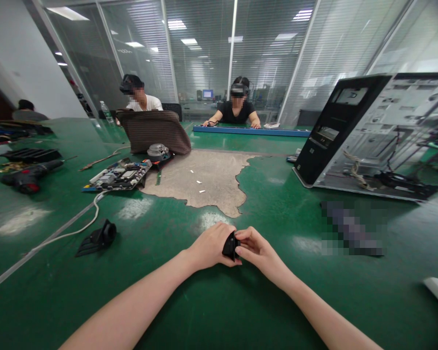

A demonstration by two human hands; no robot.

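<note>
Between my hands, low over the green table, is a small black plastic part [229, 246] whose exact kind I cannot make out. My left hand [212, 245] wraps round it from the left, its fingers partly hidden behind it. My right hand [256, 250] pinches its right side with thumb and fingertips. Off to the left on the tabletop lies another black plastic piece [98, 239] with a round, tube-like end. Farther away, a circuit board [120, 175] rests beside a round metal fan-like part [158, 152].
An opened computer case [350, 131] stands at the right, a pixelated dark object [352, 228] before it. A cordless drill [29, 177] lies at the left, near a white cable [89, 221]. A brown padded object [155, 130] stands upright. Two people wearing headsets sit across the table [277, 301].
</note>
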